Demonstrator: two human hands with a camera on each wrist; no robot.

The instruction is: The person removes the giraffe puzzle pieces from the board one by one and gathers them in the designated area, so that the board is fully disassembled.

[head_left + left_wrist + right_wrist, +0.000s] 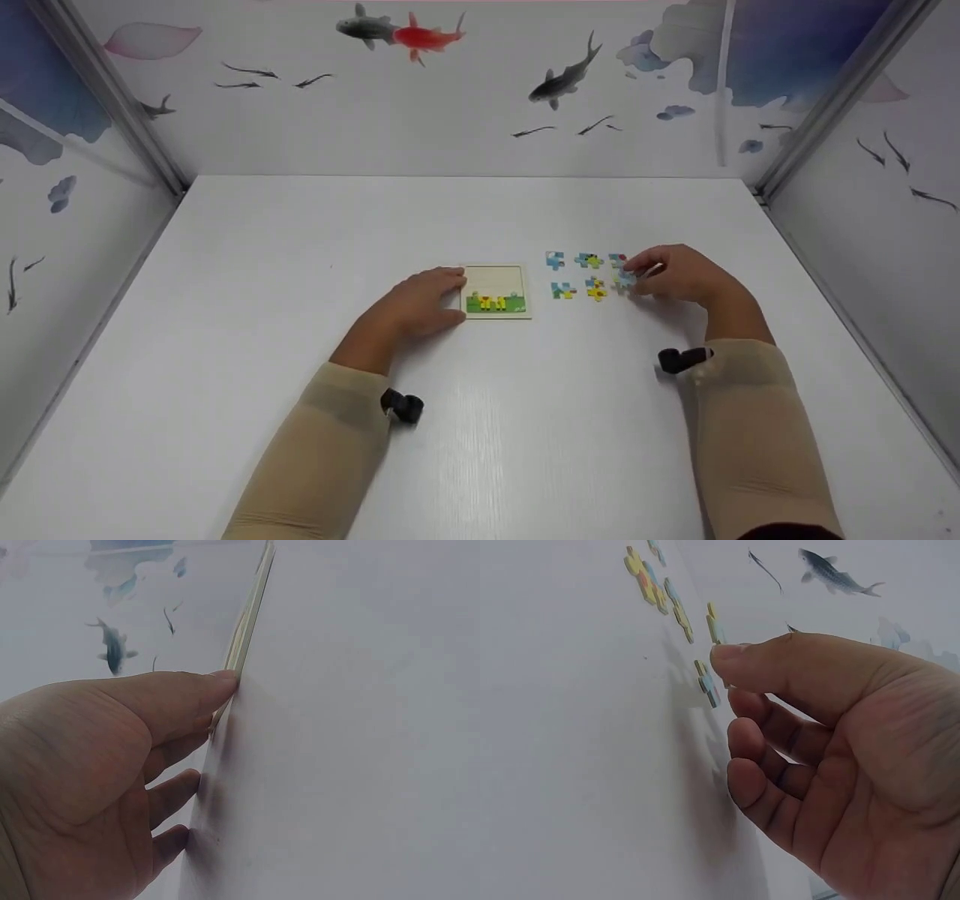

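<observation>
A small square wooden puzzle tray (496, 318) lies on the white table, its lower part filled with green and yellow pieces and its upper part bare wood. My left hand (424, 301) rests at the tray's left side, thumb by the near corner, fingertips at the left rim. In the left wrist view the thumb touches the tray's edge (251, 622) and the other fingertips reach the table. My right hand (679, 276) pinches a blue and yellow puzzle piece (715, 624) between thumb and index finger, close over the table. Its other fingers are curled.
Several loose pieces lie in two rows right of the tray, among them a blue piece (554, 260) and a yellow piece (596, 289). Another piece (706, 684) lies just beneath the right thumb. Printed walls (480, 135) enclose the table at the back and sides.
</observation>
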